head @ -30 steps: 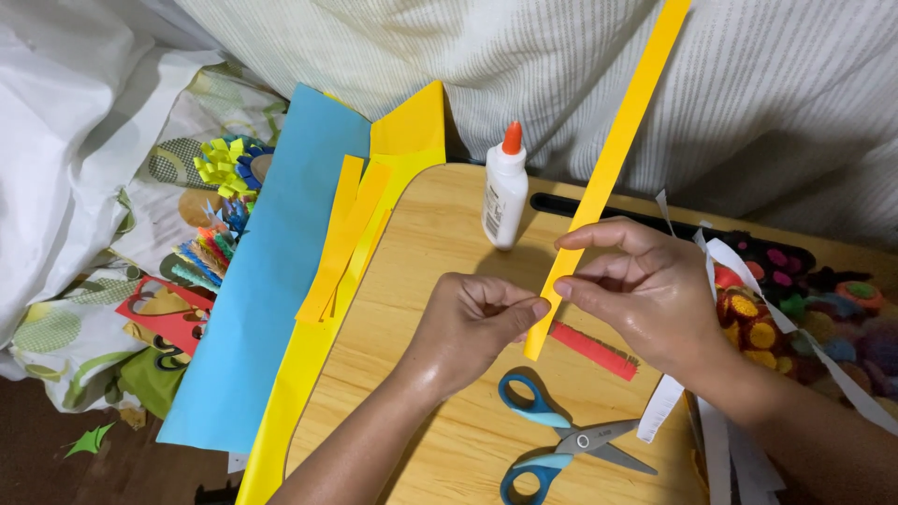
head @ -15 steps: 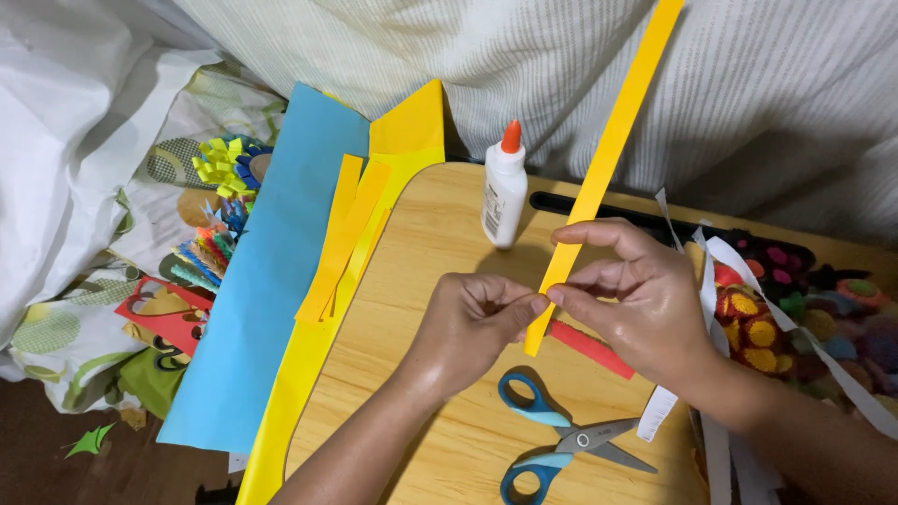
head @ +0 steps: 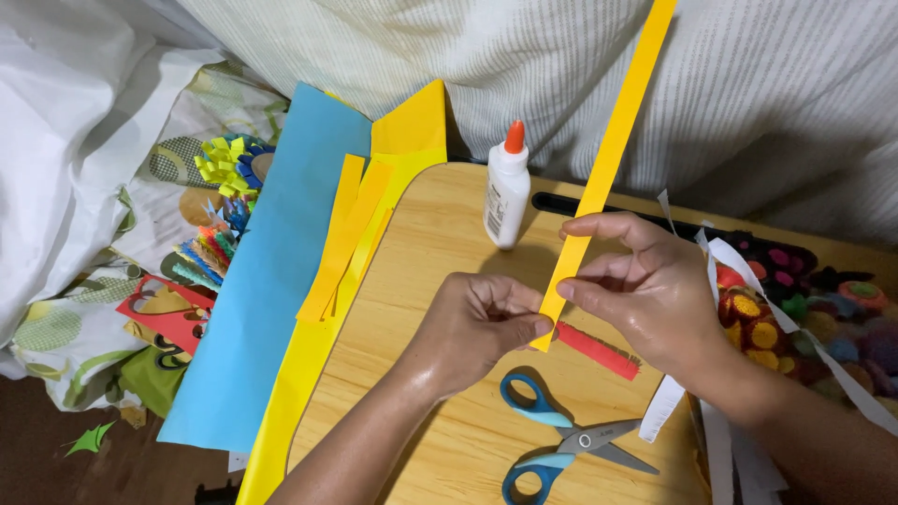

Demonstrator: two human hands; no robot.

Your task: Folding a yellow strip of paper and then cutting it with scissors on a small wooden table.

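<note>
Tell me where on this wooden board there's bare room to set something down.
The wooden board is barest between the loose yellow strips and the glue bottle, above the left hand. Another bare patch lies left of the scissors, though the left forearm crosses it. The right side is crowded: right hand, long yellow strip, red piece, white strips.

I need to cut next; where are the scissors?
In the head view, the scissors lie on the wooden board at the bottom centre, just below the left hand and the red paper strip.
</note>
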